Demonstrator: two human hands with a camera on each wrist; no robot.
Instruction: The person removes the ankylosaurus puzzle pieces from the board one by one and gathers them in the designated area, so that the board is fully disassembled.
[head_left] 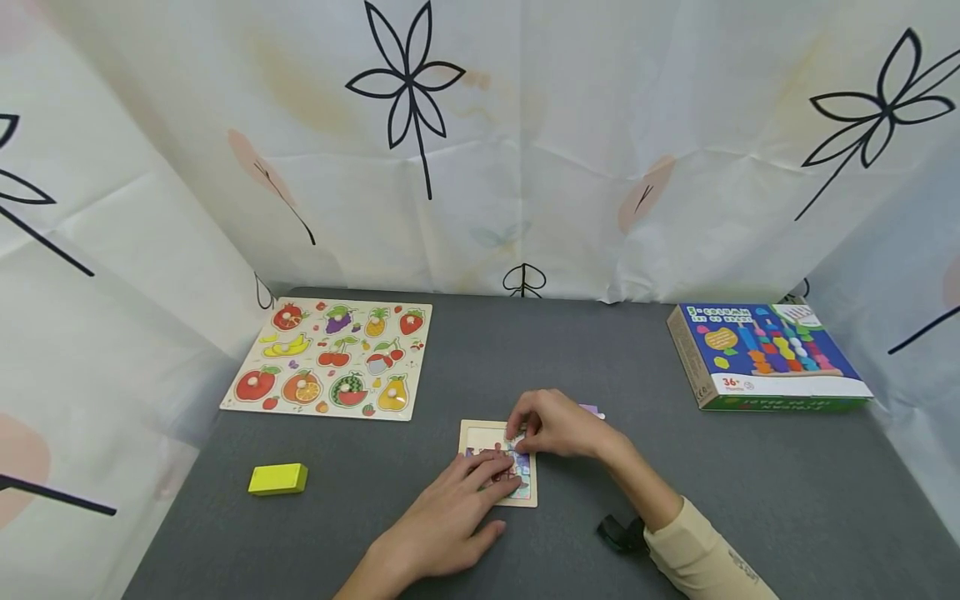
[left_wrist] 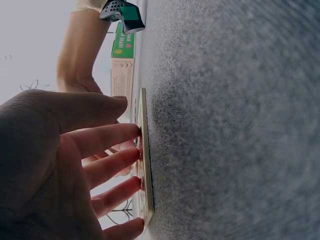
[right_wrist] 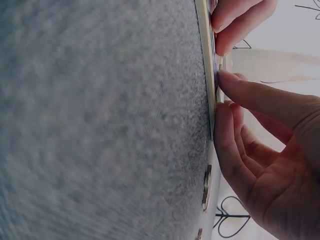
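A small jigsaw puzzle in a light wooden frame (head_left: 534, 493) lies flat on the grey table, part of its picture covered by the hands. My left hand (head_left: 442, 523) rests on it from the lower left; in the left wrist view its extended fingers (left_wrist: 117, 159) touch the puzzle's face. Over the upper right of the frame, my right hand (head_left: 564, 427) pinches a small puzzle piece (head_left: 517, 439) between thumb and fingertips. The right wrist view shows the thumb (right_wrist: 250, 95) and fingers close against the frame's surface, largely hiding the piece.
A purple piece (head_left: 592, 409) shows behind the right hand. A fruit peg board (head_left: 318, 396) lies back left, and a yellow block (head_left: 277, 479) sits in front of it. At the back right is a blue toy box (head_left: 772, 354). Patterned white cloth (head_left: 525, 192) stands behind the table.
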